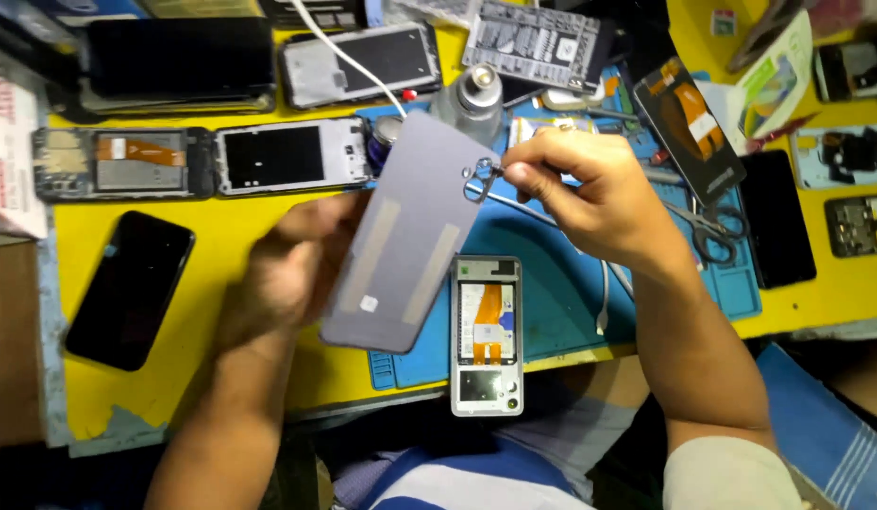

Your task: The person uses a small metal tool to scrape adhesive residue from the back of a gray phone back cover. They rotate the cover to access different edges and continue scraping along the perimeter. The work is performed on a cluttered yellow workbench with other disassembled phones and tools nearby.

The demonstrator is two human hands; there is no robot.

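Left hand grip holds grey phone back cover from behind, cover tilted, inner side up, above desk near front edge. Right hand grip pinched narrow on tweezers, tips at cover's camera-hole corner. Opened phone with orange flex lies on blue mat, overhanging front edge, just beside cover. Black phone lies toward left edge. Scissors rest on mat right of hand. Metal bottle stands behind cover.
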